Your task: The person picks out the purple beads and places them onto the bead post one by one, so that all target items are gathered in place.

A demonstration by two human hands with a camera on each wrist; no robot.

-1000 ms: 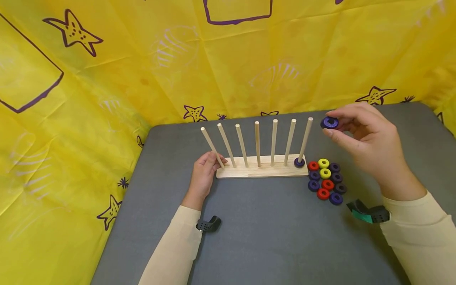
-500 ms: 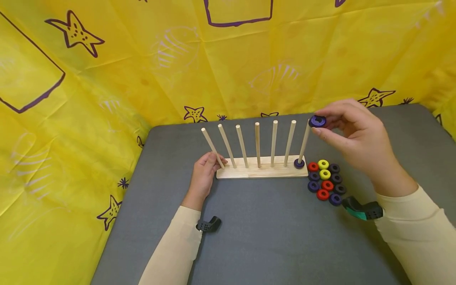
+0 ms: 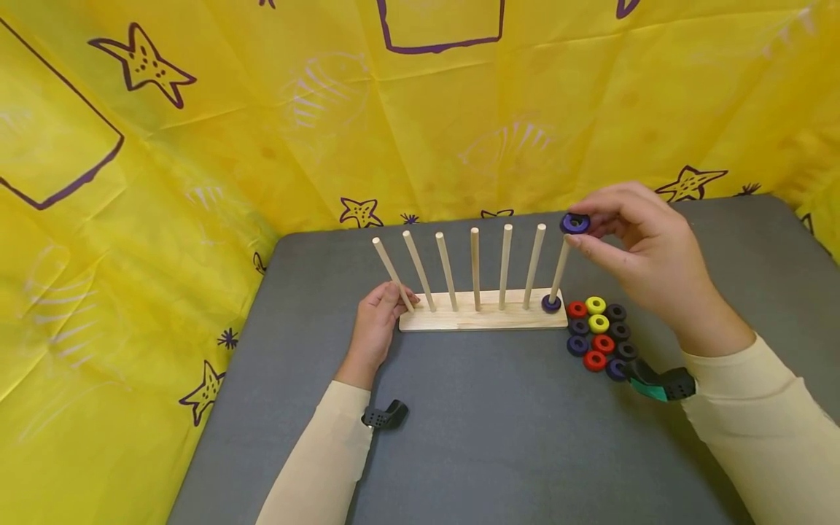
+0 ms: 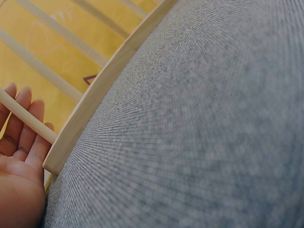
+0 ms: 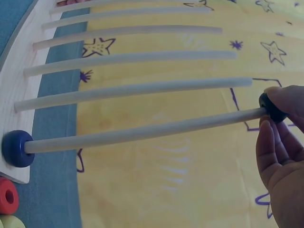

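Note:
A pale wooden peg rack (image 3: 482, 318) with a row of several upright pegs stands on the table. At its left end, my left hand (image 3: 375, 321) holds the rack, its fingers round the outermost peg (image 4: 28, 118). My right hand (image 3: 656, 255) pinches a dark blue ring (image 3: 575, 223) between thumb and fingers at the top of the rightmost peg (image 5: 142, 134). In the right wrist view, the ring meets the peg's tip; how far it is threaded cannot be told. Another dark blue ring (image 5: 18, 148) sits at the foot of that peg.
Right of the rack lies a cluster of loose rings, among them a red ring (image 3: 595, 360), a yellow ring (image 3: 598, 324) and dark ones. The grey table (image 3: 485, 437) meets a yellow patterned cloth (image 3: 420, 131) behind and at the left.
My right hand has moved left with the dark blue ring, from beside the rightmost peg to its tip. The left hand has stayed at the rack's left end.

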